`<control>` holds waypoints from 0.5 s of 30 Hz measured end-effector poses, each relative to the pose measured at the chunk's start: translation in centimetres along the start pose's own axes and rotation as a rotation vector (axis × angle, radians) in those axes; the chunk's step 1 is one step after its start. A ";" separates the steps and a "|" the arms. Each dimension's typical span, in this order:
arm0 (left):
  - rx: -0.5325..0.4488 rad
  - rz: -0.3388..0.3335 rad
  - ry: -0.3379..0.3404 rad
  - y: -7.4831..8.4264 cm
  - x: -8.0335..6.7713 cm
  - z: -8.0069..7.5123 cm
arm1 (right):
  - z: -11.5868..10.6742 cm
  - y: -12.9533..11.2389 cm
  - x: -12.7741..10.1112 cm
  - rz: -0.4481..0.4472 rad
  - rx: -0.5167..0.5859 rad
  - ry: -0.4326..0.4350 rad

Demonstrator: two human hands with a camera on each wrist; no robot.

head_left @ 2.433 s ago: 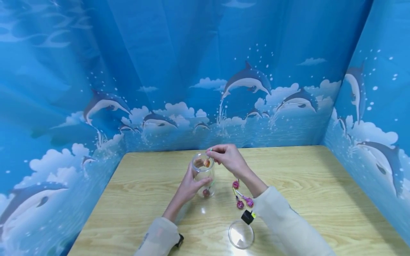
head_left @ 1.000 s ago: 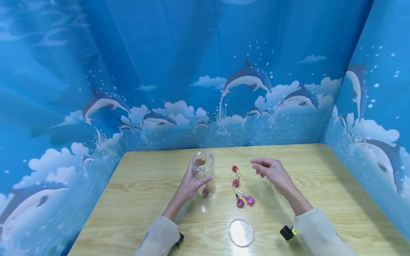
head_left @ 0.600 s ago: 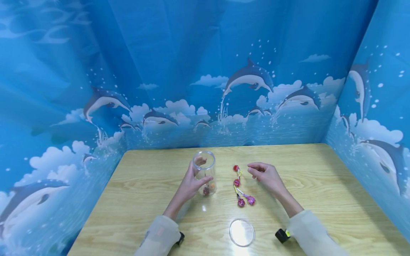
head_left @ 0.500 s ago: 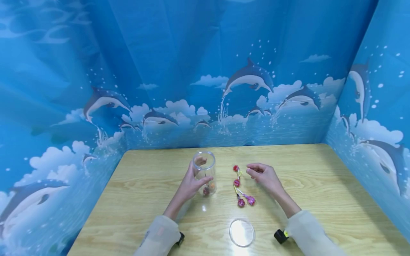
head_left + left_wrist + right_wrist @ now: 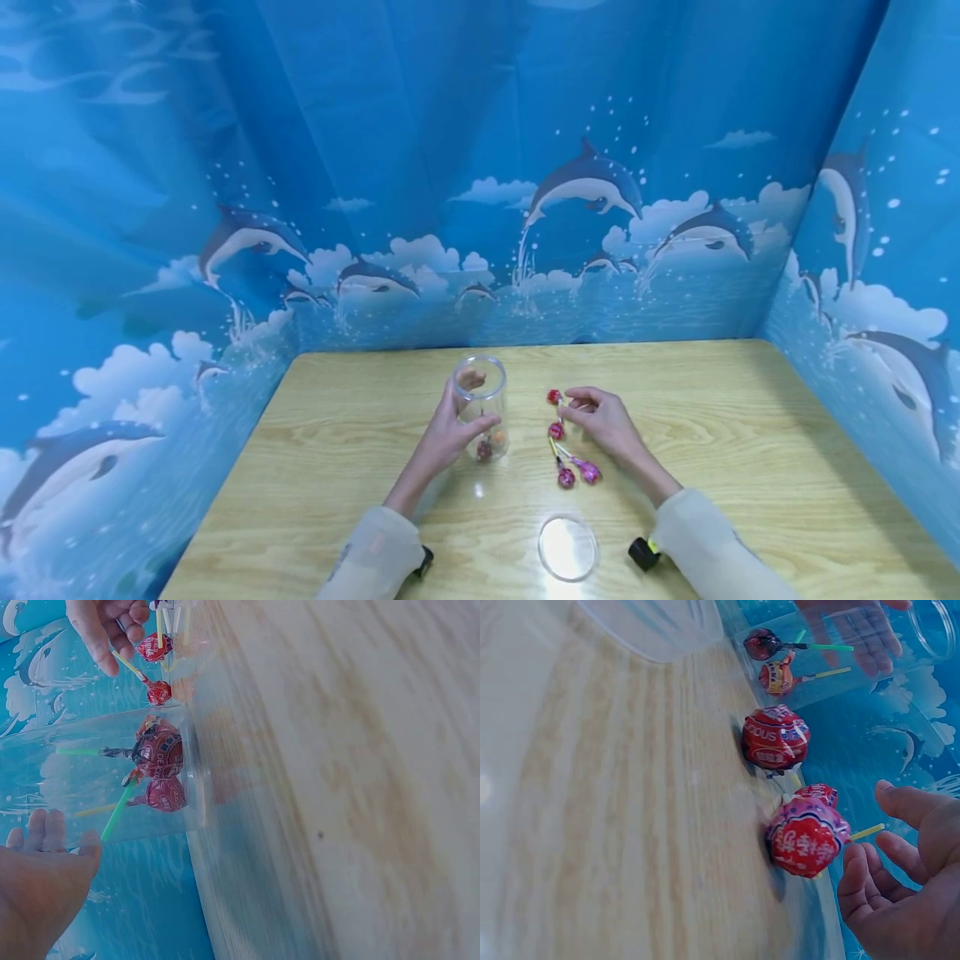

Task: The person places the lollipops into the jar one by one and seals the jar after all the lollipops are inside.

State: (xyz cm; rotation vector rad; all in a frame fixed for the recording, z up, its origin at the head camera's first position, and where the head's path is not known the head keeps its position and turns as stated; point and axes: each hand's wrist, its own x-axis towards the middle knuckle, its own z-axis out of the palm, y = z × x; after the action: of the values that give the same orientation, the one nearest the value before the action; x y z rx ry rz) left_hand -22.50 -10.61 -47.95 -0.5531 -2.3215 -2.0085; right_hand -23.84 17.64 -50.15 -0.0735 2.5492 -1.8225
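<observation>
Right hand [image 5: 603, 419], fingers loose and empty, has dropped onto counter lollipops [image 5: 555, 397]; left hand [image 5: 442, 435] still grips jar [image 5: 480, 406] holding two.

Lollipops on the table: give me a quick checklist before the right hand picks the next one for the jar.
1. Jar upright, mouth open: ok.
2. Left hand steadying the jar: ok, fingers wrapped round its side.
3. Jar has room: ok, only two lollipops lie at the bottom.
4. Right hand free: ok, fingers loosely curled beside the far lollipop, holding nothing.
5. Stick in reach of the fingers: cannot tell, contact not clear.
6. Lid clear of the path: ok, near the table's front edge.
</observation>
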 end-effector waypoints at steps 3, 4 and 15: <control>0.000 0.002 -0.001 0.0 0.0 0.0 | 0.3 0.1 0.2 0.008 -0.015 0.001; -0.002 0.000 -0.002 0.0 0.0 0.0 | 0.4 0.1 0.2 0.011 -0.020 -0.004; 0.010 -0.029 0.000 0.0 0.0 0.0 | 0.0 0.4 0.7 0.048 -0.022 0.016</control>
State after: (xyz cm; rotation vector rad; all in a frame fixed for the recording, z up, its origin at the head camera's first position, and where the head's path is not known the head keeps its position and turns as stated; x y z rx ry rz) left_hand -22.50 -10.64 -47.96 -0.5214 -2.3521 -2.0078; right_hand -24.51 17.70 -50.49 0.0022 2.5584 -1.7865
